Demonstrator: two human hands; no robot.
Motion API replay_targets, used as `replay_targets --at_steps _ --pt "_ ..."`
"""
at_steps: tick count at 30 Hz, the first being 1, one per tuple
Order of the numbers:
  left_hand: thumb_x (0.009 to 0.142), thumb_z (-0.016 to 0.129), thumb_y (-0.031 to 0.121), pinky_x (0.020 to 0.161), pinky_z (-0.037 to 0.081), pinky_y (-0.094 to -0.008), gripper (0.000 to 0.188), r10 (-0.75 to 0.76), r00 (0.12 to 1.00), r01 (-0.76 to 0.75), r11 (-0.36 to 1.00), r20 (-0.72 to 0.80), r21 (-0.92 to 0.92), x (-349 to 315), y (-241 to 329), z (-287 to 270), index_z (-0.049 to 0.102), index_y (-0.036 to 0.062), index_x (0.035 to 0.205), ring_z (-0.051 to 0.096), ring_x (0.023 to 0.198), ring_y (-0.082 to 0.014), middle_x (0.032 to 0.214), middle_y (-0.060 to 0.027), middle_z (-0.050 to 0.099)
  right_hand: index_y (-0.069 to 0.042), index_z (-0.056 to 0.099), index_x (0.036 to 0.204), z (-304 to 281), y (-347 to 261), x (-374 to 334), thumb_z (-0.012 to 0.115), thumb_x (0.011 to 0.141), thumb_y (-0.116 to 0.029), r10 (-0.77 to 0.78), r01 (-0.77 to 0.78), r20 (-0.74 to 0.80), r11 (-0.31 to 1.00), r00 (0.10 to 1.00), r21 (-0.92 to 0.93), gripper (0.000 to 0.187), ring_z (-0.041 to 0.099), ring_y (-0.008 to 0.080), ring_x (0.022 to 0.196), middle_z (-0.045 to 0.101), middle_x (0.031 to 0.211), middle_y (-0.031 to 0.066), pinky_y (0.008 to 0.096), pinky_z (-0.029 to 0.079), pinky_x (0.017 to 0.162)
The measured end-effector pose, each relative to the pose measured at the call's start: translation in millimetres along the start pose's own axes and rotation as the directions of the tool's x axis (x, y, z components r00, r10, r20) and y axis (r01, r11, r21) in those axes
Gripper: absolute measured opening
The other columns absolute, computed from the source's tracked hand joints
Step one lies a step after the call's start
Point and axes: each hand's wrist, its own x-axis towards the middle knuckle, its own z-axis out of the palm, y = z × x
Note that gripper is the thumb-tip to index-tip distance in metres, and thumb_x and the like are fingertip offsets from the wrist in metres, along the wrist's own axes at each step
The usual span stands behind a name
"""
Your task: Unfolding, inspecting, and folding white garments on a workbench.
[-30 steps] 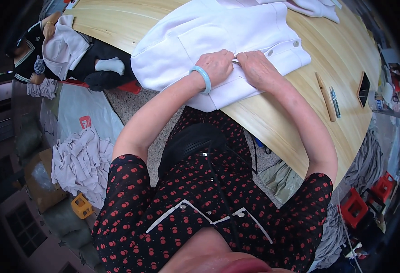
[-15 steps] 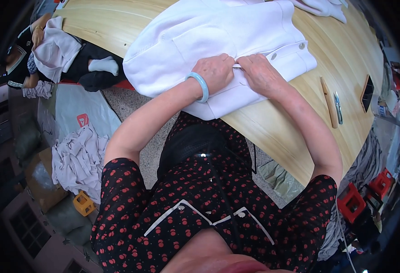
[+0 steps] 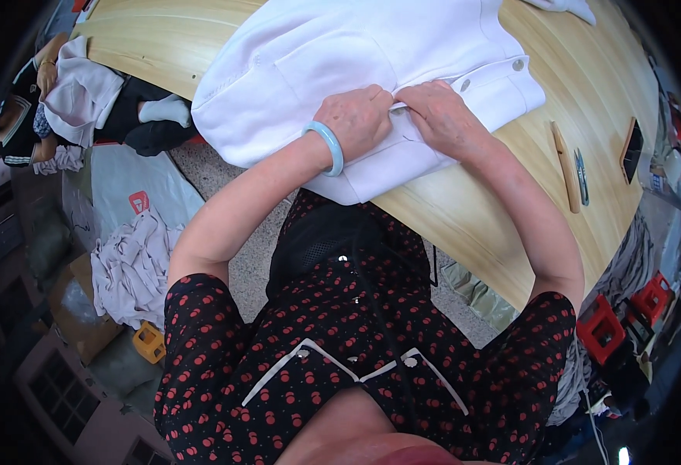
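A white jacket [image 3: 255, 101] with a stitched pocket lies spread over the near edge of the wooden table [image 3: 441, 217]. Round metal buttons [image 3: 518, 65] run along its front band toward the right. My left hand [image 3: 353, 120], with a pale blue bangle at the wrist, pinches the band with bent fingers. Right beside it my right hand [image 3: 443, 118] grips the same band, thumb and fingertips pressed together. The fingertips of both hands almost meet. Between them shows a small shiny spot, perhaps a button, mostly covered by the fingers.
To the right lie a slim wooden tool [image 3: 563, 167], thread snips [image 3: 581, 177] and a dark phone [image 3: 632, 151]. At the left another person's hand [image 3: 47, 74] rests by a pale garment [image 3: 84, 89]. Heaped cloth [image 3: 135, 263], a yellow stool [image 3: 149, 342] and red stools [image 3: 601, 329] stand below.
The whole view has shifted a little. Both hands keep their pinch on the jacket's front band, with the fingertips turned slightly and more of the shiny spot between them showing.
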Motion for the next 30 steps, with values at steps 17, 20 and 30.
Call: replay_targets --at_steps 17,20,30 --pt "0.082 0.052 0.014 0.063 0.048 -0.0432 0.01 -0.088 0.993 0.081 0.992 -0.075 -0.094 -0.8 1.0 1.9 0.051 0.004 0.084 0.06 0.07 -0.0329 0.079 -0.0141 0.058 -0.002 0.053 0.1 4.0 -3.3 -5.2 0.047 0.084 -0.004 -0.081 0.071 -0.091 0.992 0.993 -0.108 0.017 0.057 0.0298 0.084 0.059 0.083 0.0132 0.0388 0.04 0.081" --pt "0.08 0.054 0.013 0.06 0.048 -0.0422 0.011 -0.043 0.998 0.042 0.998 -0.038 -0.037 -1.1 -0.1 1.7 0.051 0.0045 0.085 0.06 0.07 -0.0316 0.079 -0.0126 0.057 -0.003 0.052 0.098 5.0 -1.6 -5.4 0.047 0.082 -0.003 -0.13 0.112 -0.098 0.98 0.987 -0.164 0.017 0.055 0.0281 0.082 0.057 0.082 0.0114 0.0373 0.04 0.081" --pt "0.081 0.052 0.009 0.058 0.048 -0.0407 0.012 -0.061 0.998 0.06 0.994 -0.011 -0.095 5.3 -3.1 -1.9 0.055 0.0037 0.091 0.06 0.067 -0.0321 0.08 -0.0137 0.061 -0.003 0.054 0.105 -1.3 -0.5 -2.5 0.057 0.081 -0.005 -0.136 0.132 -0.027 0.985 0.99 -0.11 0.025 0.051 0.0295 0.084 0.055 0.089 0.0122 0.0377 0.043 0.079"
